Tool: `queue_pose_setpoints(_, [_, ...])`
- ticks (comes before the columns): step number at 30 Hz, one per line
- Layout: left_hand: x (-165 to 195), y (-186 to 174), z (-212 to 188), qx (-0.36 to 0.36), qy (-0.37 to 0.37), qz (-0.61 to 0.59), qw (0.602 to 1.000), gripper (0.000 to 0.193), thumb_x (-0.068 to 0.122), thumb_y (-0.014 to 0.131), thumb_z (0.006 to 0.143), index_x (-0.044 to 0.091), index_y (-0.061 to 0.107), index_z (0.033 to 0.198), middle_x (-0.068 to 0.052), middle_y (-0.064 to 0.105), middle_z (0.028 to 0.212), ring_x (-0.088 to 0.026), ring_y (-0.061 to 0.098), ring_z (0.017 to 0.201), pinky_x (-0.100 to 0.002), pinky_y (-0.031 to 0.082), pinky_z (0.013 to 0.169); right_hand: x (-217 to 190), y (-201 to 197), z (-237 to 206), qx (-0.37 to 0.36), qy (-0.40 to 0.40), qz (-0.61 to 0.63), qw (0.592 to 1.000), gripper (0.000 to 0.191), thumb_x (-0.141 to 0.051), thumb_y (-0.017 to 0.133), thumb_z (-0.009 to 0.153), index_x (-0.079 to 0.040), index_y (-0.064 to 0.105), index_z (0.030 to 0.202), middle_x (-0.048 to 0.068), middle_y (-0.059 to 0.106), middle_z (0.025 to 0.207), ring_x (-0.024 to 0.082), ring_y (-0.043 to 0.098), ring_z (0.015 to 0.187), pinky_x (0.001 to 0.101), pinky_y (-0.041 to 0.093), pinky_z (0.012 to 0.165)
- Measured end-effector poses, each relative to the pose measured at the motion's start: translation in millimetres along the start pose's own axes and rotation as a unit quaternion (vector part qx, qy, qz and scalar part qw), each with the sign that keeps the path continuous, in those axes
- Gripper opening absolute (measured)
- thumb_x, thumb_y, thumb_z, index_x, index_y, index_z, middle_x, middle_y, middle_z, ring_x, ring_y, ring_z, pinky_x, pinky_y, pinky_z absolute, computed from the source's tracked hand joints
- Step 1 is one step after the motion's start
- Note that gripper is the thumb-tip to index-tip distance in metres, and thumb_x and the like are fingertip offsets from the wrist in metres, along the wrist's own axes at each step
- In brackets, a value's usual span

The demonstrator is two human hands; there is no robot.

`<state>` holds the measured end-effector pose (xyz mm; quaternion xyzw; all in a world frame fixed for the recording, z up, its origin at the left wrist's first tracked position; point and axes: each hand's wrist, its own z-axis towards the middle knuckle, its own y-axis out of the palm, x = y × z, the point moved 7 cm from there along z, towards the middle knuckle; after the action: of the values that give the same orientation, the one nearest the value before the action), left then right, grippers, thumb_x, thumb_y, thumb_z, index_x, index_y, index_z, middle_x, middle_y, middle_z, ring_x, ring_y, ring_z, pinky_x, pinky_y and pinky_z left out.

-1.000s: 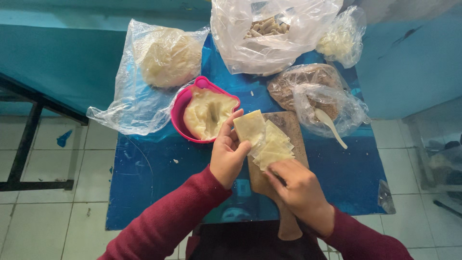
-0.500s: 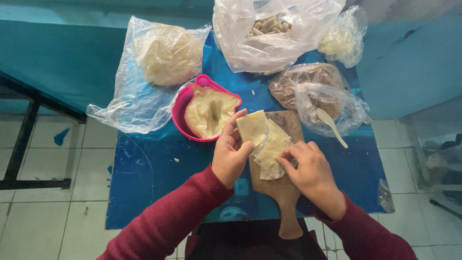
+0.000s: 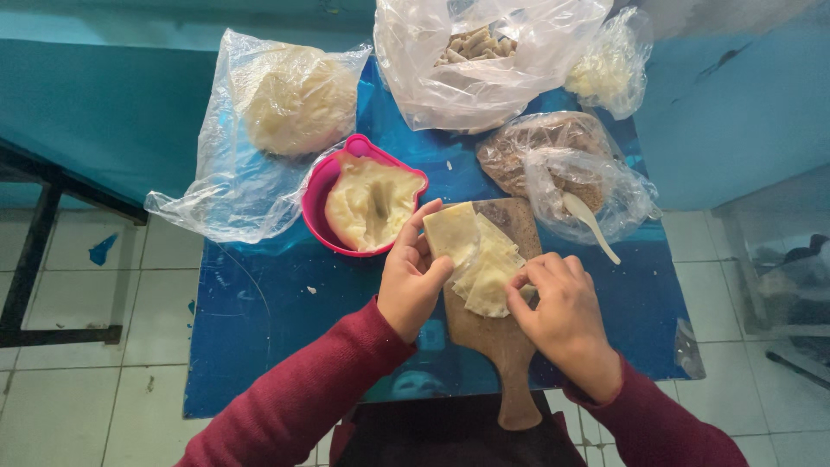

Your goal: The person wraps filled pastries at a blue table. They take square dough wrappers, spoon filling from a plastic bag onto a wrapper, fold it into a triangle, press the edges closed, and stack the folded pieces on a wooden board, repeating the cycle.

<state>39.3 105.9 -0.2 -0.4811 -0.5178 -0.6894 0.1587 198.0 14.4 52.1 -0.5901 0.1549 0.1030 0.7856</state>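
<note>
dough sheets [image 3: 484,264] between both hands [image 3: 413,278]

Bare blue tabletop [image 3: 259,337] left of the board (open), pink bowl [image 3: 322,197], bags [image 3: 216,186] crowding behind

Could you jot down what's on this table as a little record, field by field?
Surface: blue table
Left hand: lifts a square pale dough sheet
Right hand: pinches the stack of sheets
Under the stack: wooden board
Beside it: pink bowl of pale paste
Bags: dough lump; rolled pieces; brown filling with spoon
</note>
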Motion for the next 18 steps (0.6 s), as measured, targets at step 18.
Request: queue_pose_setpoints(18, [-3.5,0.5,-0.1,-0.001,-0.008,0.005,1.0,0.072,-0.008,0.054,0.087,0.005,0.035,0.156,-0.015,0.062,0.132,-0.018,0.063,0.119,-0.032,0.052,0.102,-22.6,0.7,-14.8,-0.041,-0.086,-0.014,0.995,0.011,-0.022,0.077,0.078,-0.014,0.071,0.085,0.0,0.066,0.087,0.026,0.057,0.088,0.0408,0.042,0.077])
